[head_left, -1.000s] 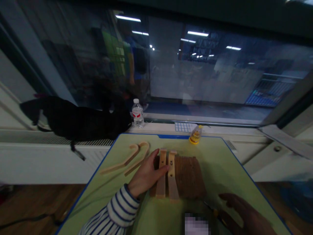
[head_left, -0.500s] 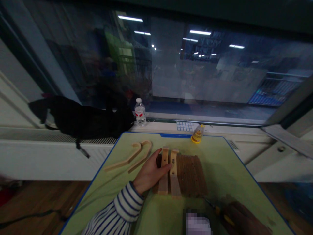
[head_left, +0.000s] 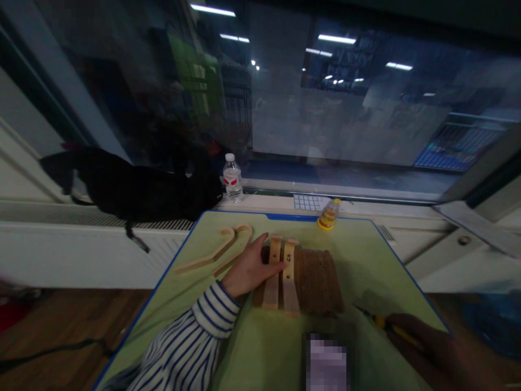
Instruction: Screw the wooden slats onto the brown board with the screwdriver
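My left hand [head_left: 253, 270], in a striped sleeve, grips two pale wooden strips with hooked ends, its thumb across them. The left wooden strip [head_left: 273, 282] and the right wooden strip [head_left: 291, 296] lie side by side over a brown ridged board [head_left: 319, 282]. Small dark holes show in both strips, and a small metal piece, perhaps a screw, sits in the right one. At the lower right, my right hand [head_left: 423, 342] is closed round a screwdriver [head_left: 380, 320] with a yellow and black handle. Its tip points left, apart from the board.
Two cane-shaped wooden pieces [head_left: 232, 255] lie on the green table [head_left: 378, 260] at the left. A yellow-capped glue bottle [head_left: 329, 215] stands at the far edge. Beyond are a water bottle [head_left: 232, 179] and a black bag [head_left: 142, 190] on the sill. A blurred phone-like object [head_left: 328, 361] is in front.
My right hand has moved right with the screwdriver, whose tip has drawn away from the board's near corner. My left hand keeps its hold. The whole view has shifted slightly.
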Available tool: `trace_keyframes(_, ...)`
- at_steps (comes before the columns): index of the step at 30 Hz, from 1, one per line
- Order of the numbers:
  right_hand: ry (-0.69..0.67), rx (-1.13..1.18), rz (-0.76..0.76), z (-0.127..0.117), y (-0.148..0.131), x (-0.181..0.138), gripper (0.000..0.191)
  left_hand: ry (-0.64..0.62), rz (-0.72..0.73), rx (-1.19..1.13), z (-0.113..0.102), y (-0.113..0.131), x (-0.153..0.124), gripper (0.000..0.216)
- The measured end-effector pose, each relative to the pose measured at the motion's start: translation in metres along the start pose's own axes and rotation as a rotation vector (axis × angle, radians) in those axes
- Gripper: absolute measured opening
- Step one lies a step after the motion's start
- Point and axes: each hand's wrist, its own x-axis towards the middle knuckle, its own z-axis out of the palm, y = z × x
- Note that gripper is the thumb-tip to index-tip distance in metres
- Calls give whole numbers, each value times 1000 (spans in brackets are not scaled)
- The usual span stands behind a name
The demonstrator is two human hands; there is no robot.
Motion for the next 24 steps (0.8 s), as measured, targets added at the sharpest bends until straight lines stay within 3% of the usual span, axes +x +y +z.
trace_keyframes(3,93,-1,-2,-12,-13,18,22,-31,-14,40,0,-1,8,91)
trace_keyframes(9,43,116,-47,-15,-32,62,25,-54,16,-33,7,-6,16,88)
trace_keyframes(19,276,248,-99,-18,-65,113,24,-144,91,-26,1,0,12,58)
trace_keyframes(24,382,427,-86,-12,-84,137,21,-98,75,2,3,5,11,62)
